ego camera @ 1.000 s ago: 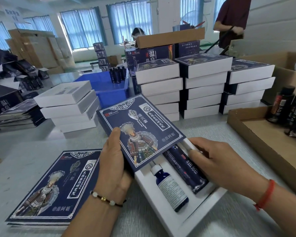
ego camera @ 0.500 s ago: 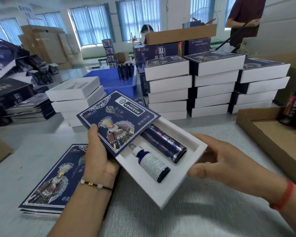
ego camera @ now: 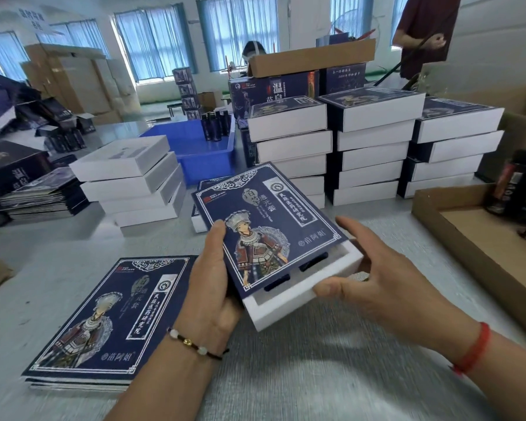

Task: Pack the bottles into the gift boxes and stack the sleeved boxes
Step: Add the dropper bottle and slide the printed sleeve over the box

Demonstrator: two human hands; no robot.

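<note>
Item in hand: our left hand [ego camera: 216, 278] grips the blue printed sleeve [ego camera: 268, 226], thumb laid flat on its top face and the other fingers curled under its left edge. Our right hand [ego camera: 374, 281] has fingers straight and spread; the thumb presses the near end of the white tray [ego camera: 304, 302], and the rest reach along its right side. Nothing is clasped in that hand.

Position: the tray sits most of the way inside the sleeve, held above the table [ego camera: 331, 375], with only its near end showing. The dark ends of 2 bottles [ego camera: 312, 261] peep out in the gap under the sleeve edge.

Handling note: we judge the step to be closing the sleeve over the tray. We would keep the sleeve square to the tray, push evenly on the end wall, not on 1 corner, and keep the left fingers from squeezing the sleeve flat, since a pinched sleeve could bind or crease.

Writing: the sleeve bears a figure in a silver headdress, "苗阿姐" at the lower right, large characters we read as "百草" above, and a vertical white panel too small to read. The flat sleeves [ego camera: 104, 323] at our left carry the same print. A dark carton [ego camera: 274, 92] behind shows "温".

Surroundings: 3 stacks of sleeved boxes [ego camera: 374, 147] ahead, bare white trays [ego camera: 131, 183] left, a blue bin [ego camera: 201, 153], and a cardboard tray [ego camera: 468, 238] with dark bottles at right.
</note>
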